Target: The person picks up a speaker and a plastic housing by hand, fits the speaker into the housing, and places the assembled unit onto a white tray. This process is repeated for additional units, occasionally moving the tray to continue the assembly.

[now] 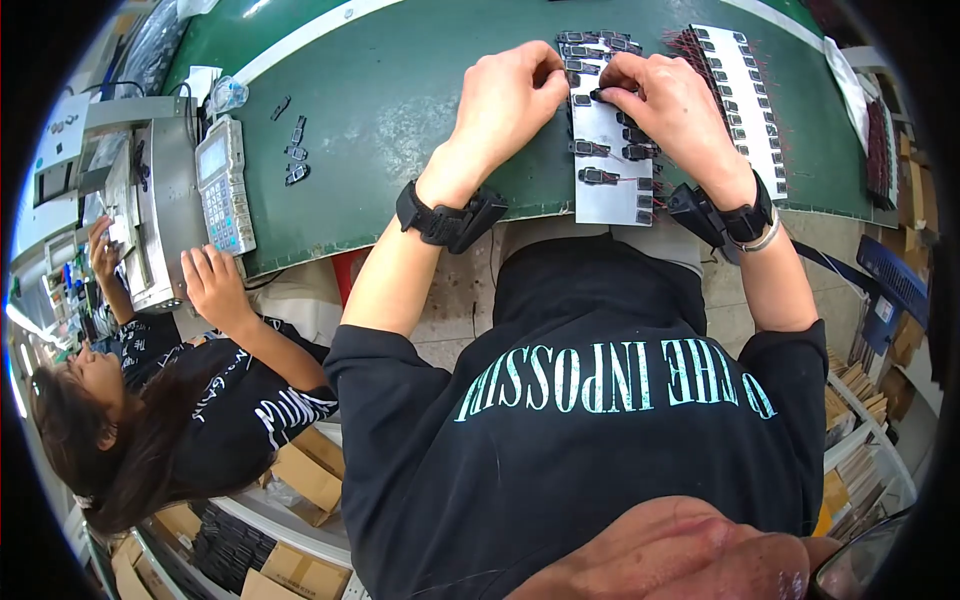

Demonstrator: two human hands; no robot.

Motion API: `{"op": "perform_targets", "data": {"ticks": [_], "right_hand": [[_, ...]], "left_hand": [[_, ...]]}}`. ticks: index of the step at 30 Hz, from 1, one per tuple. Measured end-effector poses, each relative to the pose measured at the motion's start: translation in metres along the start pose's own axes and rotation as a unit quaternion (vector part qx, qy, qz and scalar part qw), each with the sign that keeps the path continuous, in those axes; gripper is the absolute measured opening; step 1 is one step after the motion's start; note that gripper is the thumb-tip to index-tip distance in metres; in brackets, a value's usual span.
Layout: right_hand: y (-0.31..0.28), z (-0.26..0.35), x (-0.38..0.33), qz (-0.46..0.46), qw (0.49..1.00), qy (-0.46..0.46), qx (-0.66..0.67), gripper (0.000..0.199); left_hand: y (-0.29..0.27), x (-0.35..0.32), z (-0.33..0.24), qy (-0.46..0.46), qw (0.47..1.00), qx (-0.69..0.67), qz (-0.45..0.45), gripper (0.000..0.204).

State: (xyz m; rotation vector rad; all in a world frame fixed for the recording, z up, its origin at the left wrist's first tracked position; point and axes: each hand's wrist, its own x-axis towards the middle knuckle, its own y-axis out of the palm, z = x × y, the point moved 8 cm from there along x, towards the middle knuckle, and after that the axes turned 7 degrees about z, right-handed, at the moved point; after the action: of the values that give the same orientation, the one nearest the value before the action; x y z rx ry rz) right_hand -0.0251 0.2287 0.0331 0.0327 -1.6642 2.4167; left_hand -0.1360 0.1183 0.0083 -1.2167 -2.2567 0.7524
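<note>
A white board (600, 207) lies in front of me, lined with small black rectangular parts that look like little speakers on thin red wires. At its left edge my left hand (510, 100) is closed in a pinch; whatever sits between the fingertips is hidden. Over the board's upper half, my right hand (675, 105) pinches a small black part (598, 95) between thumb and fingers. Below the hands, one loose-looking black part (598, 176) lies across the board, its wire running right. Several more crowd the far end (590, 38).
Right of my hands lies a second white board (735, 90) with rows of the same parts and red wires. Several loose black parts (297, 153) rest on the green tabletop (390, 100) at left. Beyond them are a grey keypad device (225, 185) and a co-worker's hand (215, 290).
</note>
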Motion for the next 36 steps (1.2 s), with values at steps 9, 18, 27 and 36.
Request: {"op": "perform_targets", "data": {"ticks": [9,18,27,36], "right_hand": [[0.001,0.001,0.010,-0.021,0.997,0.029,0.070,0.015],[0.017,0.004,0.011,-0.026,1.000,-0.003,0.016,0.014],[-0.018,0.034,-0.004,-0.072,0.991,-0.062,0.099,0.018],[0.006,0.032,-0.027,0.154,0.935,0.044,0.316,0.016]], "left_hand": [[-0.039,-0.025,0.023,-0.040,0.983,-0.151,-0.101,0.017],[-0.028,-0.048,0.025,-0.076,0.969,-0.220,-0.080,0.014],[-0.030,-0.067,-0.009,-0.033,0.988,-0.138,-0.060,0.012],[-0.076,-0.098,-0.003,-0.001,0.983,0.057,-0.176,0.017]]}}
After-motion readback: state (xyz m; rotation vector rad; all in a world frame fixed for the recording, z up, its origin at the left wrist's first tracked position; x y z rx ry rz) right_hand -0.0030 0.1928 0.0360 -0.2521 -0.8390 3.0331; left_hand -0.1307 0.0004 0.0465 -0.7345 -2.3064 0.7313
